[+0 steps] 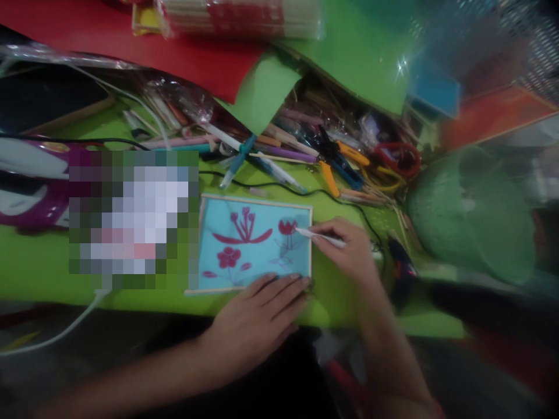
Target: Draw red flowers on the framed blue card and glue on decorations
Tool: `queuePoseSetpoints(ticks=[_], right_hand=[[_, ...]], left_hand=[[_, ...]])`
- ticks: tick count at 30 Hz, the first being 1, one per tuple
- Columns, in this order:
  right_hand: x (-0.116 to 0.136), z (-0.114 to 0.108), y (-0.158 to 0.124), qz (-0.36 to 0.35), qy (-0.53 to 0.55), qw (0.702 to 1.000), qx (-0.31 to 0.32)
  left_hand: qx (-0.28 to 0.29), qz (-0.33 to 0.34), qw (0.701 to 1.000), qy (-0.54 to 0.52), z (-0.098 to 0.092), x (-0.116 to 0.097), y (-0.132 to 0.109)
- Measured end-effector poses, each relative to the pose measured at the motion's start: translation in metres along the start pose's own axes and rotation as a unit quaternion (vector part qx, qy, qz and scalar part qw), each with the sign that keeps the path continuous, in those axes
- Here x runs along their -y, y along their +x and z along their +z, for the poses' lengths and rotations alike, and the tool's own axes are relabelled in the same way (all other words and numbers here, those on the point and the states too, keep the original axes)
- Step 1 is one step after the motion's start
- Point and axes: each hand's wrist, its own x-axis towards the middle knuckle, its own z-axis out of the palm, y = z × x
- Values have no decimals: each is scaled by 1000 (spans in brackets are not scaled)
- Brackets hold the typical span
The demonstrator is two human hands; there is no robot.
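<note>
A light blue panel (262, 262) with a thin wooden-looking frame lies on the green table. Dark red flowers are drawn on it, some filled in and the lower right one partly in outline. My right hand (349, 247) pinches a white pen (325, 237), its tip touching the tulip-shaped flower (287, 227) at the panel's upper right. Stretched out flat, my left hand (262, 311) rests across the panel's lower right edge, fingers pointing right.
Pens, sticks, orange-handled pliers (338, 160) and red-handled scissors (397, 158) are heaped behind the panel. A green translucent basket (471, 215) stands at the right. Left of the panel is a pixelated patch (140, 221) beside a purple-and-white device (35, 186). Cables cross the green tabletop (166, 294).
</note>
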Motion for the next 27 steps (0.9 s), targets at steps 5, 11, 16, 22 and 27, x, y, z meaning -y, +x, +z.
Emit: queuePoseSetpoints(ticks=[5, 11, 16, 22, 27], right_hand=[[2, -2, 0, -7, 4, 1000, 15], [3, -3, 0, -7, 10, 1000, 24], [2, -2, 0, 3, 1, 1000, 7], [-1, -1, -1, 11, -4, 1000, -3], [-1, -1, 0, 8, 1, 1000, -2]], left_hand=[[-4, -1, 1000, 3, 1, 0, -1], [-1, -1, 1000, 2, 2, 0, -3], [8, -4, 1000, 5, 2, 0, -3], [-3, -1, 1000, 1, 0, 0, -2], [2, -3, 1000, -4, 0, 0, -1]])
